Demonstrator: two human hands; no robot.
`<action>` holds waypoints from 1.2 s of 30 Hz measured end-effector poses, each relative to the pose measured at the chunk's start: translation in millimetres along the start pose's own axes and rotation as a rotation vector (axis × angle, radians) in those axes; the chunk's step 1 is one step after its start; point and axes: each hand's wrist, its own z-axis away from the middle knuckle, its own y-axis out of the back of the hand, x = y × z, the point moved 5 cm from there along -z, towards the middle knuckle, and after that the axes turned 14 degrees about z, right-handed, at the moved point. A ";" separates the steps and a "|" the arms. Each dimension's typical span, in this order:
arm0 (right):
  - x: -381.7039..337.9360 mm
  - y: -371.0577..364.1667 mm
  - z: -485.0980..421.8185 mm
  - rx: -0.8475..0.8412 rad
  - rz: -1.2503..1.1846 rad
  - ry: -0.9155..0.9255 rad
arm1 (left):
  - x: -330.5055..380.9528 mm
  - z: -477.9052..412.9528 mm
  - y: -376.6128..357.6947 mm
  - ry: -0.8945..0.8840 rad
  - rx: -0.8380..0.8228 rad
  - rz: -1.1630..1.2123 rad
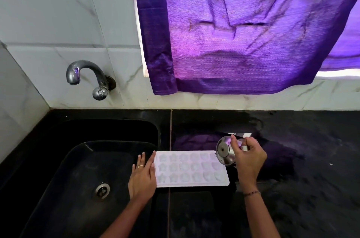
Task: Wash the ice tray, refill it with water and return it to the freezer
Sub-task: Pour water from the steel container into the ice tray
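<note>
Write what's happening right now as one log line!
step: refill | left hand: flat against left edge of ice tray | right hand: tips steel cup over tray's right end | tray: on counter beside sink

white plastic ice tray (191, 168) w/ star-pattern cells; glossy black stone counter (302, 159); black sink basin (81, 169); purple woven curtain (243, 33); white grey-veined wall tiles (58, 13); silver steel cup (226, 151).

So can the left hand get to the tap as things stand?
Probably yes. The left hand lies flat and holds nothing, beside the ice tray; only the open sink lies between it and the tap on the wall.
</note>
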 end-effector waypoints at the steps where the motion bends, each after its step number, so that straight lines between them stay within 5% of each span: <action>1: 0.7 0.6 0.1 0.005 -0.017 -0.020 | -0.1 -0.3 -0.3 0.004 -0.002 0.004; 13: 24.5 -4.0 6.8 -0.001 -0.316 -0.521 | -1.1 -0.1 -0.8 0.010 0.003 0.009; 29: -16.8 -17.4 12.1 -0.081 -0.146 -0.012 | 1.7 0.8 1.0 0.019 0.006 0.033; 36: -22.7 -17.9 12.2 -0.094 -0.104 0.059 | 1.7 1.7 0.9 0.022 0.004 0.045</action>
